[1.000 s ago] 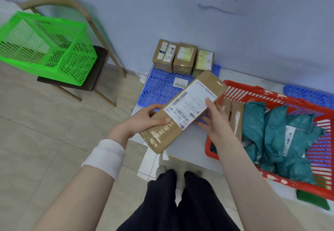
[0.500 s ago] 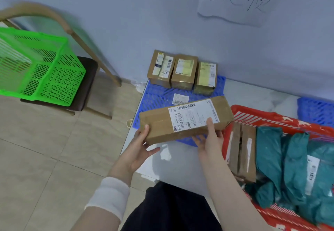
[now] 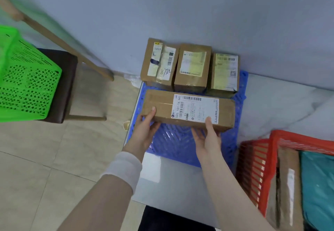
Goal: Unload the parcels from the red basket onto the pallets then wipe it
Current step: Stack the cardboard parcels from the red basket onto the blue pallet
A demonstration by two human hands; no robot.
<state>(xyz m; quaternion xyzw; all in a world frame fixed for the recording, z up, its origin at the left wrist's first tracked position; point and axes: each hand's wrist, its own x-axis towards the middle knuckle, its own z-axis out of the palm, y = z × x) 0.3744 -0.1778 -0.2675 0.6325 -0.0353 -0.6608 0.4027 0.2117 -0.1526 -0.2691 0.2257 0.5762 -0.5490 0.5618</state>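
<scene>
A long brown cardboard parcel (image 3: 188,110) with a white label lies crosswise over the blue pallet (image 3: 173,144), just in front of three small brown boxes (image 3: 192,67) standing against the wall. My left hand (image 3: 144,131) grips its left near edge and my right hand (image 3: 207,136) grips its near edge under the label. Whether the parcel rests on the pallet or hovers just above it cannot be told. The red basket (image 3: 256,169) sits at the lower right, holding upright brown parcels (image 3: 287,191) and teal bags (image 3: 318,191).
A green basket (image 3: 27,89) sits on a dark chair seat (image 3: 63,86) at the left, with a wooden chair leg slanting behind it. Tiled floor lies lower left. A white board lies under the pallet. The grey wall bounds the back.
Both hands carried the long parcel forward and down, from above the pallet's front to right in front of the three small boxes. The view has moved closer to the pallet.
</scene>
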